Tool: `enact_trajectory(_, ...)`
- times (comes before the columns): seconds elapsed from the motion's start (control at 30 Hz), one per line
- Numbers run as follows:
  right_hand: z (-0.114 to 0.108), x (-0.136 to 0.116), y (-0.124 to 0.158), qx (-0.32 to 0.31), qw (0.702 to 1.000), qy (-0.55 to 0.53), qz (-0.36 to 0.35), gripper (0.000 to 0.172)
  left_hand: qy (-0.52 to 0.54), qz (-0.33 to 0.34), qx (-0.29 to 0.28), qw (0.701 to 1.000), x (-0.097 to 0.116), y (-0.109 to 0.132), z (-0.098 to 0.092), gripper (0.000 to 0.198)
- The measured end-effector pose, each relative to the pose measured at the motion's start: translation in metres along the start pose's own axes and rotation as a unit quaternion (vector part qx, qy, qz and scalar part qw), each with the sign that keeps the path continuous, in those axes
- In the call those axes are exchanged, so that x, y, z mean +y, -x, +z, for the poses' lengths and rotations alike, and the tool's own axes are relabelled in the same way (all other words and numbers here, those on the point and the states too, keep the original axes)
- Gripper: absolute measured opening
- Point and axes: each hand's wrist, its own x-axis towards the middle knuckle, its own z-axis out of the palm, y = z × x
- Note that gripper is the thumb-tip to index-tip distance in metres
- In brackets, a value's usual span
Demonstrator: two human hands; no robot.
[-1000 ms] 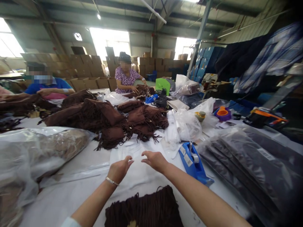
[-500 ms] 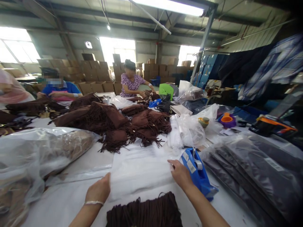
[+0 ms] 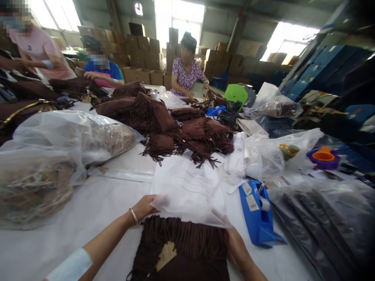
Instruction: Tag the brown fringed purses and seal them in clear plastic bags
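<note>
A translucent plastic bag is stretched between my hands, its near edge lying across the tips of a brown fringed bag. My left hand pinches the plastic's left corner, beside the fringe. At the right corner, my right hand holds the plastic, its fingertips showing dimly through the film and its palm beside the fringed bag. A tan tag lies on the brown fringed bag. Beneath the plastic, a white sheet with printed lines shows on the table.
A blue tape dispenser stands right of my right hand. Grey items in plastic lie farther right. Brown fringed bags are heaped ahead. A large plastic-wrapped bundle sits at left. Several co-workers, one in a purple top, work across the table.
My hands have drawn the plastic nearer, so its edge now covers the fringe tips. More of the brown fringed bag shows. The view has tilted down and turned left.
</note>
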Motion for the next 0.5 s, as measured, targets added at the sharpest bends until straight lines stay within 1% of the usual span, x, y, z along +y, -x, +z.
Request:
enact_trajectory(0.07, 0.003, 0.009, 0.01, 0.017, 1.0, 0.021, 0.004, 0.06, 0.029, -0.004, 0.018, 0.999, -0.014, 0.02, -0.003, 0.038)
enact_trajectory(0.13, 0.006, 0.017, 0.013, 0.055, 0.997, 0.053, 0.0, 0.062, 0.063, -0.006, 0.048, 0.997, -0.029, 0.037, 0.004, 0.043)
enact_trajectory(0.2, 0.008, 0.024, 0.013, 0.094, 0.991, 0.095, -0.012, 0.064, 0.103, -0.012, 0.101, 0.99, -0.043, 0.049, 0.016, 0.046)
enact_trajectory(0.27, 0.009, 0.026, 0.013, 0.128, 0.982, 0.133, -0.038, 0.063, 0.154, -0.013, 0.171, 0.973, -0.055, 0.058, 0.026, 0.044)
enact_trajectory(0.33, 0.008, 0.025, 0.016, 0.15, 0.974, 0.16, -0.062, 0.062, 0.188, -0.011, 0.221, 0.957, -0.061, 0.068, 0.031, 0.041)
enact_trajectory(0.37, 0.006, 0.024, 0.019, 0.152, 0.971, 0.171, -0.063, 0.063, 0.185, -0.015, 0.226, 0.956, -0.063, 0.073, 0.031, 0.041)
enact_trajectory(0.4, 0.003, 0.023, 0.022, 0.148, 0.97, 0.184, -0.057, 0.063, 0.163, -0.021, 0.218, 0.962, -0.064, 0.08, 0.03, 0.041)
enact_trajectory(0.47, -0.006, 0.024, 0.03, 0.129, 0.968, 0.212, -0.034, 0.063, 0.079, -0.03, 0.187, 0.979, -0.064, 0.094, 0.024, 0.044)
enact_trajectory(0.5, -0.012, 0.025, 0.035, 0.115, 0.967, 0.227, -0.021, 0.062, 0.028, -0.024, 0.171, 0.985, -0.065, 0.102, 0.021, 0.045)
